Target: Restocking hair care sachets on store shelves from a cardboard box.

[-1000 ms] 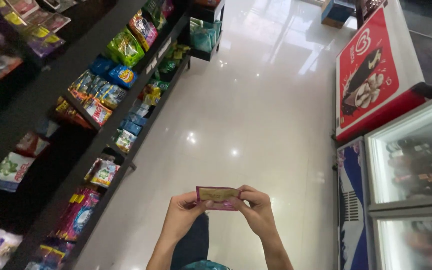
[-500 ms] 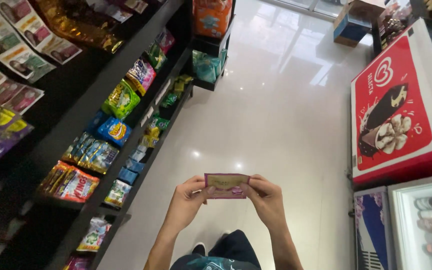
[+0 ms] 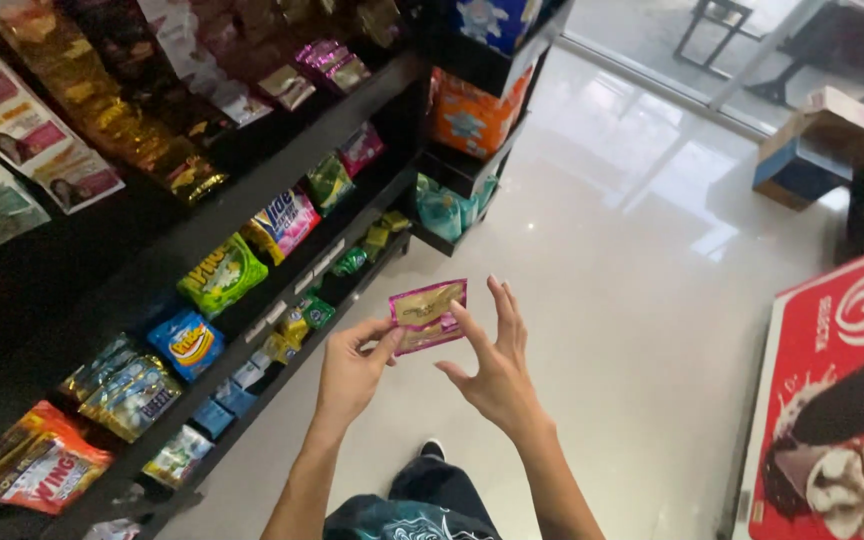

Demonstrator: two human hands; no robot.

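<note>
left hand pinches the pink-and-gold sachet by its lower left edge, right hand fingers spread touching its right edge, beside black snack shelves.

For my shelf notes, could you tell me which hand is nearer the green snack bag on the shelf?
Left. The left hand is just right of the green snack bag; the right hand is farther right.

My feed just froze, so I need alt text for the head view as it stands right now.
Two bare hands hold up a small pink and gold sachet: the left hand pinches its lower left corner, while the right hand touches its right edge with fingers spread. Black shelves of snack packets run along the left, and a red ice cream freezer stands right on the glossy floor.
</note>
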